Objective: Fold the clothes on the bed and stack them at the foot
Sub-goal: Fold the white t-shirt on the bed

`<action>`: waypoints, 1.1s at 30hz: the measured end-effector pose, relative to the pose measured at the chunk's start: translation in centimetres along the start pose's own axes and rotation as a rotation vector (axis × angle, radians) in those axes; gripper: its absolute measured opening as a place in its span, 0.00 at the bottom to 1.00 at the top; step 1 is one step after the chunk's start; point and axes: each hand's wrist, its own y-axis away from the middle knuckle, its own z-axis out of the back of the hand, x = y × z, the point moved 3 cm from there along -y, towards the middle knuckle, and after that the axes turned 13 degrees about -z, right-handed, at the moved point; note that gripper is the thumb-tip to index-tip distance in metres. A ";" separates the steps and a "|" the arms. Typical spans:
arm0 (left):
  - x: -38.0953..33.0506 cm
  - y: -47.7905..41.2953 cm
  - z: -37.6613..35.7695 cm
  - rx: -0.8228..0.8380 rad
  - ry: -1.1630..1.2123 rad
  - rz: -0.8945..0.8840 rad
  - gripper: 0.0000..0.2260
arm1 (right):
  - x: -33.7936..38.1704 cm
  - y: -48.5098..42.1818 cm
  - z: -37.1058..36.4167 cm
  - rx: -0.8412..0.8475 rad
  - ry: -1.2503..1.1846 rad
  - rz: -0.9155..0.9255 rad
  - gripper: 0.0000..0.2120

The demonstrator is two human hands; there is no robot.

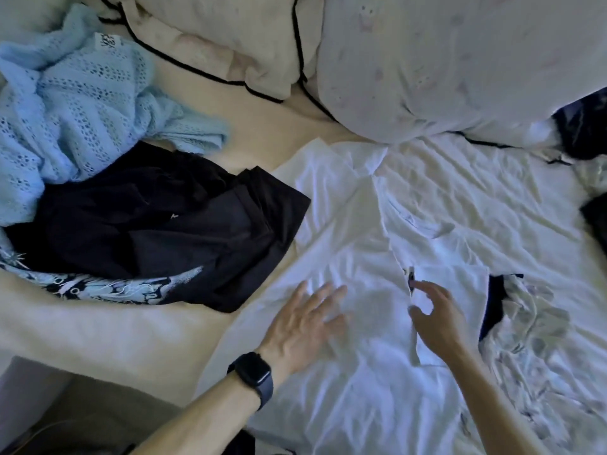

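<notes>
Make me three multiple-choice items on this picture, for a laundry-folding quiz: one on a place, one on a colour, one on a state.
1. Where does the left hand rest?
A. on the white shirt
B. on the pillow
C. on the blue knit

2. What colour is the knit at upper left?
A. red
B. light blue
C. green

3. How does the black garment lie?
A. neatly folded
B. on a hanger
C. crumpled

Answers: 1 A, the palm lies flat on the white cloth. 2 B, its openwork is pale blue. 3 C, it lies bunched in a heap.
</notes>
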 end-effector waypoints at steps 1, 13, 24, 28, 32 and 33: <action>1.3 0.2 0.1 -0.063 -0.033 0.101 0.36 | 1.4 -0.6 0.0 -0.042 -0.076 0.043 0.22; 9.0 4.2 0.8 -0.529 0.152 0.471 0.02 | 16.9 -9.5 0.3 0.133 -0.472 0.147 0.20; 12.7 3.2 0.5 -0.176 0.757 0.717 0.20 | 23.1 -11.1 -2.0 0.195 -0.026 0.180 0.13; 13.2 2.0 0.6 -0.173 0.559 0.755 0.16 | 24.7 -11.2 -2.9 0.162 -0.384 0.184 0.12; 13.5 2.3 0.0 -0.201 0.411 0.710 0.16 | 25.6 -11.2 -3.9 0.192 -0.414 0.214 0.10; 13.5 2.3 -0.1 -0.191 0.408 0.705 0.16 | 25.4 -11.1 -4.0 0.188 -0.382 0.222 0.13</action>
